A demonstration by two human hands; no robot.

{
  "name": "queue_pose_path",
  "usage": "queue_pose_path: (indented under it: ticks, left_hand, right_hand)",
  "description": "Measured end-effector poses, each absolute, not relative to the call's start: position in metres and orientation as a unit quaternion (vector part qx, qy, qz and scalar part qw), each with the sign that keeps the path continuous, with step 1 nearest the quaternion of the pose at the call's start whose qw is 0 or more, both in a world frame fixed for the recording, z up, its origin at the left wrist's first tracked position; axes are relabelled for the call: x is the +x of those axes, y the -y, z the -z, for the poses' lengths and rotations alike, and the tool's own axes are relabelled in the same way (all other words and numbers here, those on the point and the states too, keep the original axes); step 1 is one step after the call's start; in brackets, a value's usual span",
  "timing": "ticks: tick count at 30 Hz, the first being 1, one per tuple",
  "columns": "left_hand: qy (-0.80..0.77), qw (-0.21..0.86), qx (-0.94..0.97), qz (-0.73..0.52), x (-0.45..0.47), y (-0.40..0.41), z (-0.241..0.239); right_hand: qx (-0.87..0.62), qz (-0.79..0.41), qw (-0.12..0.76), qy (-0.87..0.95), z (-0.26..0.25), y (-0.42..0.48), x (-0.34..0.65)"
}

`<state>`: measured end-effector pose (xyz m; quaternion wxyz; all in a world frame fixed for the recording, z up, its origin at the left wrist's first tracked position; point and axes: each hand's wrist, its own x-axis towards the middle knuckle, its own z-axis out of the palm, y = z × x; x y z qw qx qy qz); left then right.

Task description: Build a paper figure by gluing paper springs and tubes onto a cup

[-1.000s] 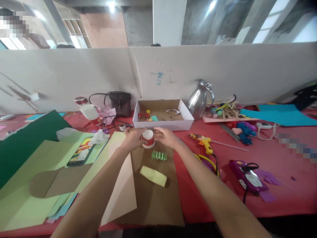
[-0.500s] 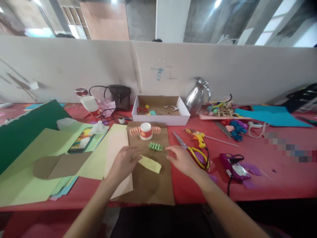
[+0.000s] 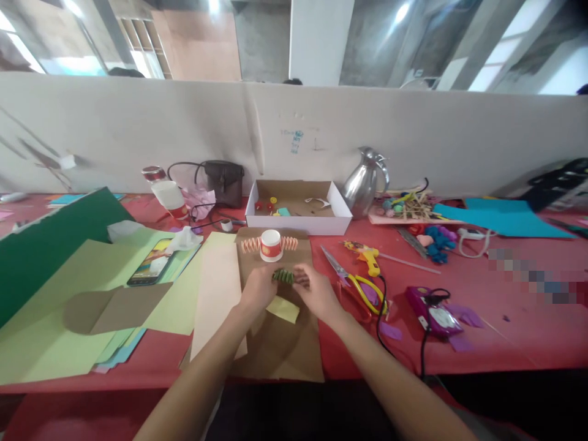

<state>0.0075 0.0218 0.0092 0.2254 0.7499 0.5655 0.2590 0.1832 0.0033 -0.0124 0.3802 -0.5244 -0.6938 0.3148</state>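
Note:
A green accordion-folded paper strip (image 3: pixel 283 277) lies between my two hands, over a brown cardboard sheet. Its left end is pinched by my left hand (image 3: pixel 258 289), whose fingertips are partly hidden. At the other end, the curled fingers of my right hand (image 3: pixel 316 293) close on the strip. Just beyond stands a red and white paper cup (image 3: pixel 271 246), with an orange folded-paper spring (image 3: pixel 251 245) on its left side and another orange spring (image 3: pixel 290 243) on its right. Below my hands a pale yellow paper piece (image 3: pixel 283 309) rests on the cardboard (image 3: pixel 280 355).
Scissors (image 3: pixel 356 278) with yellow handles and a yellow glue gun (image 3: pixel 371 260) lie to the right. A white open box (image 3: pixel 298 225) and a steel jug (image 3: pixel 366 184) stand behind. Coloured paper sheets (image 3: pixel 59 300) and a phone (image 3: pixel 150 263) are on the left.
Both hands have moved inward and forward, from beside the green folded strip to its two ends, and taken hold of it. My left hand has left the yellow paper piece.

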Motion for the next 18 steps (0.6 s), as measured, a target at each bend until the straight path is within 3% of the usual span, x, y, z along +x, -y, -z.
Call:
queue_pose_path:
  ticks: [8,14,18]
  left_hand:
    - [-0.447,0.544,0.539,-0.463,0.011,0.018,-0.029]
    - [-0.435,0.585,0.465,-0.503,0.017,0.041,-0.042]
    - [-0.444,0.589,0.468,-0.486,0.016,0.048,-0.045]
  right_hand:
    - [-0.433,-0.261,0.520,0.688,-0.012,0.024,0.177]
    - [-0.391,-0.210,0.532,0.721,-0.009,0.038,0.180]
    - [-0.403,-0.290,0.543,0.677,-0.013,0.041,0.181]
